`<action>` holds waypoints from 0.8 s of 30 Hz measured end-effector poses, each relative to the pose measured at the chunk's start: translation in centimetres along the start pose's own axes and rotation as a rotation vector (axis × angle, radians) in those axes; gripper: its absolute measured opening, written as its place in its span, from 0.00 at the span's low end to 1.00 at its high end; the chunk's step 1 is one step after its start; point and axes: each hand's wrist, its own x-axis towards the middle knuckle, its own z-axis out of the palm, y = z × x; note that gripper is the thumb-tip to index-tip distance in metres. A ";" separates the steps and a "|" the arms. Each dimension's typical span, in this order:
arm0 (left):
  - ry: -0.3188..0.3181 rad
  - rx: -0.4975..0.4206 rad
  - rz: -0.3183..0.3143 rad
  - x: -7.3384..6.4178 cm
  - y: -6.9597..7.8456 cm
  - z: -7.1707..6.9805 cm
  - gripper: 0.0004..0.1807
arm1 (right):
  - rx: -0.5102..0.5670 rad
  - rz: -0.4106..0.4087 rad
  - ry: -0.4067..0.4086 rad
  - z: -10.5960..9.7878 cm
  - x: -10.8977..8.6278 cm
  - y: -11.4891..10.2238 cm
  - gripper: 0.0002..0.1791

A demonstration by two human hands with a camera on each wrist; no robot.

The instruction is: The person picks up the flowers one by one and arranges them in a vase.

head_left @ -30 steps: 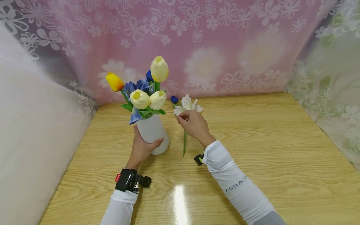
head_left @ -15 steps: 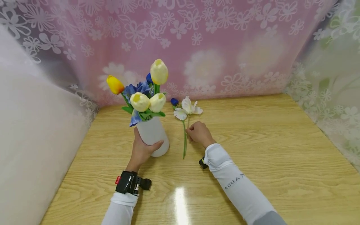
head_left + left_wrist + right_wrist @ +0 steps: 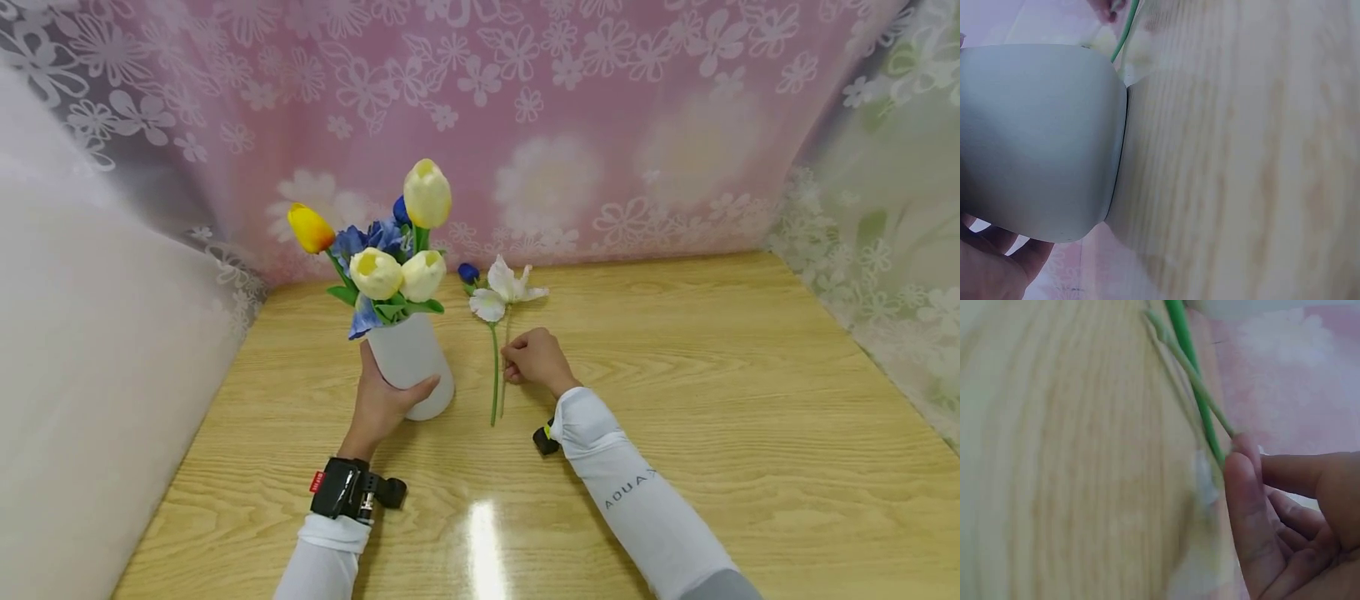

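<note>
My left hand [image 3: 378,404] grips the side of a white vase [image 3: 408,358], thumb across its front. The vase [image 3: 1047,137] tilts slightly in the head view and holds artificial flowers: cream tulips [image 3: 377,273], a yellow-orange tulip [image 3: 311,229] and ruffled blue flowers [image 3: 381,237]. To its right, my right hand [image 3: 538,360] pinches the thin pale stem [image 3: 1200,387] of a white artificial flower [image 3: 506,282] between thumb and fingertips. Beside it runs a thicker green stem [image 3: 494,375], partly under the white petals. A blue tulip bud [image 3: 468,272] lies just behind those petals.
Everything is on a light wood-grain table [image 3: 675,350]. A pink curtain with white flower prints [image 3: 547,175] hangs at its back edge. White and pale green drapes [image 3: 900,208] flank the sides. A black camera mount [image 3: 390,492] sticks out from my left wrist.
My right hand has moved down from the white petals to the stem and now pinches it, drawing it slightly away from the green stem. My left hand stays on the vase.
</note>
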 end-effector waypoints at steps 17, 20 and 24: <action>0.028 0.004 0.047 1.1 -3.0 0.0 0.57 | 0.291 -0.593 0.351 -2.1 -3.1 -7.8 0.13; 0.027 -0.004 0.059 1.1 -3.0 0.1 0.57 | 0.335 -0.787 0.400 -2.3 -3.8 -9.7 0.10; 0.026 -0.005 0.066 1.0 -3.0 0.3 0.56 | 0.382 -1.029 0.407 -2.1 -4.7 -12.3 0.06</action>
